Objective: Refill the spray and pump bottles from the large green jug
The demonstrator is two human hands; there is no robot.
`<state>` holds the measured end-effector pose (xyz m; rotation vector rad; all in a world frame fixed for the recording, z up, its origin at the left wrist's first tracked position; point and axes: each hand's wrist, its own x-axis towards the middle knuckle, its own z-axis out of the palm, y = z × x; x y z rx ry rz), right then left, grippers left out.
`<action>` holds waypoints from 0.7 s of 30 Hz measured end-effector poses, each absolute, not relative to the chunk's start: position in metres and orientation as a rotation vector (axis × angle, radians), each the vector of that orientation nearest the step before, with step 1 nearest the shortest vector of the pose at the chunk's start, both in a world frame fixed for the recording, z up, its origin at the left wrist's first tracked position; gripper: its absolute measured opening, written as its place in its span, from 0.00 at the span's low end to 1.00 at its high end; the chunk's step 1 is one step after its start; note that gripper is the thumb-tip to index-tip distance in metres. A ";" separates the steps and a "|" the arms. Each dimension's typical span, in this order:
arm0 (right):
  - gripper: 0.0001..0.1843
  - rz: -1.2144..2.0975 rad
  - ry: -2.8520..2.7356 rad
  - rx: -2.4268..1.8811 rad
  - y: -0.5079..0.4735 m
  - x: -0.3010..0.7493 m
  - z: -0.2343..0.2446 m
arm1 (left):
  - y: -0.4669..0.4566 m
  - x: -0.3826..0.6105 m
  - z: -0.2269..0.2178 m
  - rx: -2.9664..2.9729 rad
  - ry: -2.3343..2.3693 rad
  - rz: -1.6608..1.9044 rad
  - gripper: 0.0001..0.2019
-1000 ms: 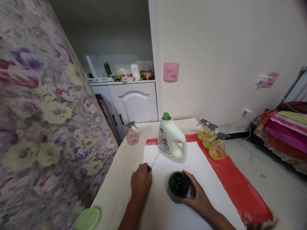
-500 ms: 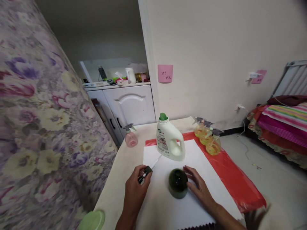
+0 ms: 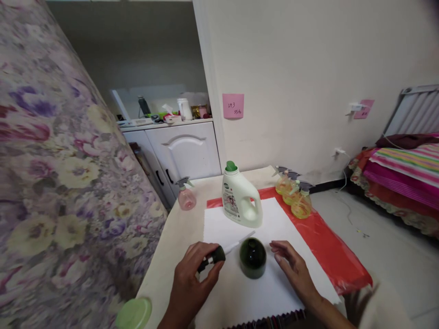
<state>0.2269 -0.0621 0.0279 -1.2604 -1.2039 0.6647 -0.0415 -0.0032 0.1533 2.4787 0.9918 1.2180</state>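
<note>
Curtain point(image 3: 68, 183): It has big flowers on it and fills the left side of the frame.
Lid point(image 3: 133, 313): It is pale green and round, at the bottom left.
Table point(image 3: 178, 233): Its cream top shows left of the middle.
Pink bottle point(image 3: 187, 201): It has a gray spray top and stands near the table's far left corner.
Cupboard point(image 3: 188, 151): It is white, in the upper left, with small things on top.
Left hand point(image 3: 192, 274): It grips the pump between thumb and fingers, low and just left of the middle.
Pump point(image 3: 218, 254): It is dark green. Its white tube point(image 3: 232, 246) points right and a bit up, with the tip just above the green bottle in the frame.
Note point(image 3: 233, 106): It is pink, on the wall, top middle.
Jug point(image 3: 236, 201): It is big and pale, with a green top, and stands in the middle.
Green bottle point(image 3: 253, 258): It is round and dark, on the white sheet point(image 3: 222, 292), below the jug in the frame.
Right hand point(image 3: 293, 269): It is loose and open, just beside the green bottle, with a small gap between.
Yellow bottles point(image 3: 302, 208): Three stand close together, right of the middle.
Red sheet point(image 3: 329, 256): It is shiny and sticks out at the lower right.
Bed point(image 3: 401, 176): It has bright covers, at the right edge.
</note>
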 end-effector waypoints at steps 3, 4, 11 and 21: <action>0.14 0.710 -1.194 -1.272 -0.066 0.230 0.022 | -0.006 -0.046 0.161 2.526 0.939 1.155 0.11; 0.14 0.719 -1.190 -1.277 -0.066 0.231 0.020 | -0.007 -0.048 0.162 2.538 0.930 1.138 0.11; 0.13 0.749 -1.182 -1.273 -0.069 0.235 0.019 | -0.011 -0.048 0.166 2.559 0.927 1.017 0.09; 0.11 0.756 -1.226 -1.288 -0.074 0.235 0.039 | -0.003 -0.028 0.165 2.593 0.939 0.881 0.07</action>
